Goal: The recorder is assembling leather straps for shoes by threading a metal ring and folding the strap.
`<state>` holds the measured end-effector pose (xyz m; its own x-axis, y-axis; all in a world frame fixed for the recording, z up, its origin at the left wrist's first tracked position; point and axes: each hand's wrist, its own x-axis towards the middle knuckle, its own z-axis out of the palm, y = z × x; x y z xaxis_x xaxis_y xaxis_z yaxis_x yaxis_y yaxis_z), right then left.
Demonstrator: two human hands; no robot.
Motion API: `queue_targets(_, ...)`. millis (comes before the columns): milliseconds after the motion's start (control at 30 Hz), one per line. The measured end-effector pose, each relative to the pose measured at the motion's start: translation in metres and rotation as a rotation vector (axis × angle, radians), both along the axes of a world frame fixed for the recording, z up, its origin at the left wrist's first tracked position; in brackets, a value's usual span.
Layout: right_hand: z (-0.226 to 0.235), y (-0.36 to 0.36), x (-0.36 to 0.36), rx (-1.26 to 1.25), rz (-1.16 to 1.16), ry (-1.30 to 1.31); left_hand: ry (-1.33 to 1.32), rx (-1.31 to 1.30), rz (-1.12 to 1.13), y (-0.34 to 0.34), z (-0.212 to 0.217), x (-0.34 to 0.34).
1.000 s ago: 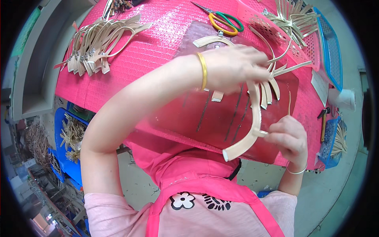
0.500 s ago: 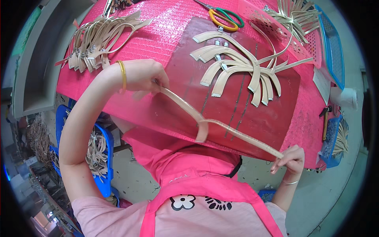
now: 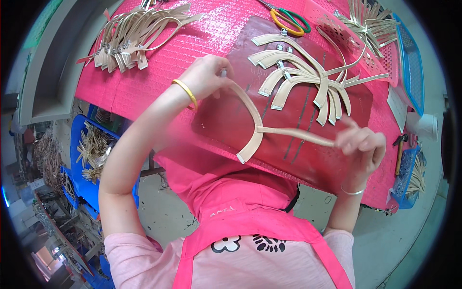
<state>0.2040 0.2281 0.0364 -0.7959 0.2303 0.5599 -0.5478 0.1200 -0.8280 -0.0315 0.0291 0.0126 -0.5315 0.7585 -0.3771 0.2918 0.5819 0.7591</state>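
Observation:
A beige T-shaped strap hangs between my two hands over the dark red mat. My left hand is closed on the upper end of its curved band, whose other end hangs free. At the strap's thin tail is my right hand, fingers curled around the tip and somewhat smeared by motion. Farther back on the mat lie several similar beige straps, overlapping like a fan. Small silver buckles lie on and beside them.
Scissors with yellow and green handles lie at the back. Beige straps are heaped at the far left of the pink-covered table. A pink basket, a blue basket and a hammer are at the right. Blue bins hold more straps.
The strap was stretched nearly straight between my hands; now it is slacker and its band curves. My right hand has moved up, and my left hand has moved right. The view has shifted slightly.

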Motion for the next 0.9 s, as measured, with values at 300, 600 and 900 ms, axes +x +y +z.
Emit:
queue_targets(300, 0.010, -0.049, -0.015, -0.617, 0.334, -0.632, -0.323, 0.035, -0.062, -0.004, 0.009, 0.017)
queue_targets(600, -0.033, -0.087, -0.076, -0.580, 0.263, -0.918, -0.645, 0.267, 0.207, -0.015, 0.008, 0.044)
queue_targets(900, -0.034, -0.100, -0.080, -0.604, 0.136, -0.747, -0.613, 0.605, 0.370, -0.027, -0.007, 0.057)
